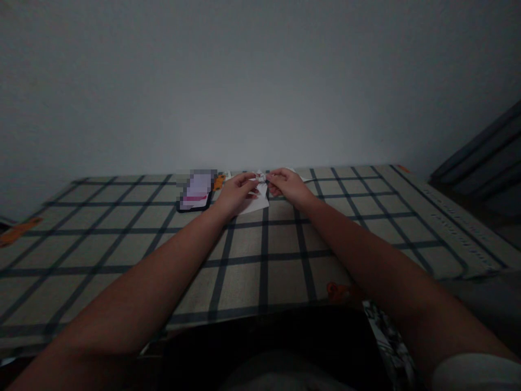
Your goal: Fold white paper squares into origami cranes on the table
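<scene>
Both arms reach forward over the checked tablecloth, and the hands almost meet near the wall. My left hand is closed, its thumb and fingertips pinching the left side of a small white crumpled piece that looks like paper. On the other side, my right hand pinches the same piece between thumb and forefinger. Fine detail of the piece is too small and dim to make out. Under my left hand lies a flat white sheet of paper, partly covered by the fingers.
A phone with a lit, blurred screen lies left of my left hand. Behind it sits a small orange item. Another white sheet shows behind my right hand. The checked cloth reaches a grey wall; dark fabric hangs at right.
</scene>
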A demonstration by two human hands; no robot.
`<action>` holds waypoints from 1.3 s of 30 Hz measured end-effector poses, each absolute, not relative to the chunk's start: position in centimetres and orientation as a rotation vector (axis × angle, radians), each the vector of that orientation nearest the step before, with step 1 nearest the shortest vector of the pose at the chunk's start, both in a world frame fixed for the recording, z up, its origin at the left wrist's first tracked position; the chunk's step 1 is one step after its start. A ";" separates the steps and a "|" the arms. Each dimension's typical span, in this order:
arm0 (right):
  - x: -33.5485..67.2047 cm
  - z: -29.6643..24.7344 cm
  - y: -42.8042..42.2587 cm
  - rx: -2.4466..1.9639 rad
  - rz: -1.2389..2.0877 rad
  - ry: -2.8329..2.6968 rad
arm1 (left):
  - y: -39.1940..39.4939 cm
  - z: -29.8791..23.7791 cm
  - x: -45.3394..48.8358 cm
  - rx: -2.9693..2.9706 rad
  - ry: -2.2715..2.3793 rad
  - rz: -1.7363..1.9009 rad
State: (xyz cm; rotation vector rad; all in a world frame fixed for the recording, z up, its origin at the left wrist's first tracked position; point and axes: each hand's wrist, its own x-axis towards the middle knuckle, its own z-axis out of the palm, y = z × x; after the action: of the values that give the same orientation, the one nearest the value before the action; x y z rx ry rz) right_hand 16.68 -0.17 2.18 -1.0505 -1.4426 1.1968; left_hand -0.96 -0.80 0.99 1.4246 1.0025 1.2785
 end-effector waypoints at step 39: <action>17.8 1.1 0.8 -0.955 1.206 -1.681 | -1.3 1.1 -1.4 1.784 1.153 1.150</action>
State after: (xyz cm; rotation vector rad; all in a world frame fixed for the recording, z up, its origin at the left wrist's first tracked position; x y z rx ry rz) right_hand 17.80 0.79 1.06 -0.9551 -1.6810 1.2062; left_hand -1.42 -1.26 1.10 1.7836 1.1532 1.1503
